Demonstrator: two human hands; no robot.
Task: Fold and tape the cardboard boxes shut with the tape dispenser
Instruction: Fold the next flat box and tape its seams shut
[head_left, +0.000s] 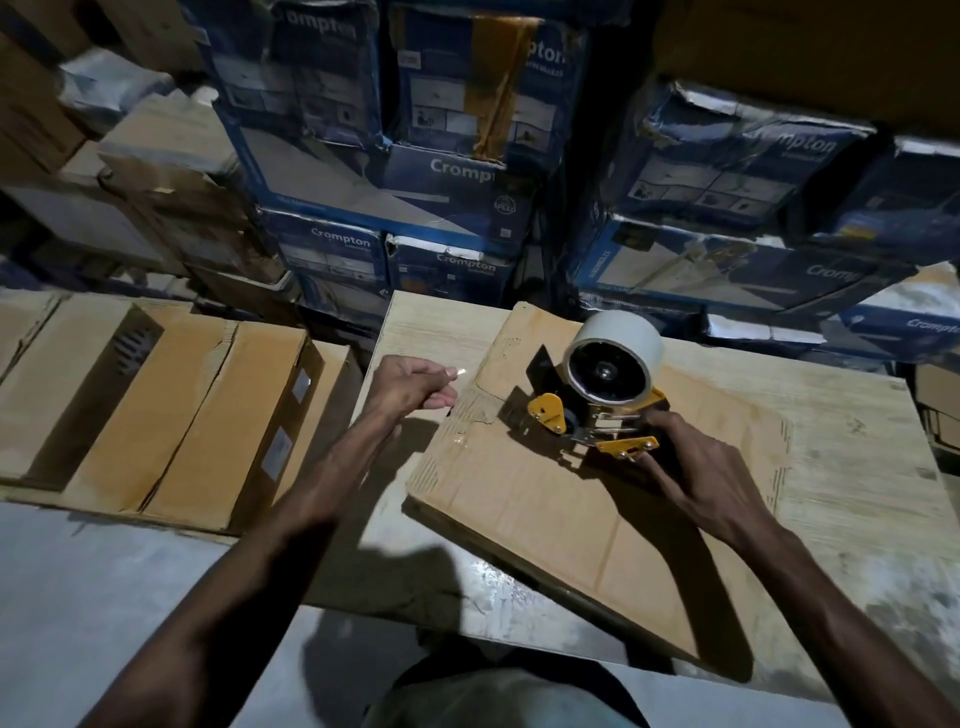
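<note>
Handle of tape dispenser (597, 410) hidden under right hand (696, 467). Left hand (415, 384) blurred, can't tell if pinching anything. Blue cartons (452, 171) cut off at top edge, brown boxes (156, 400) at left.
</note>
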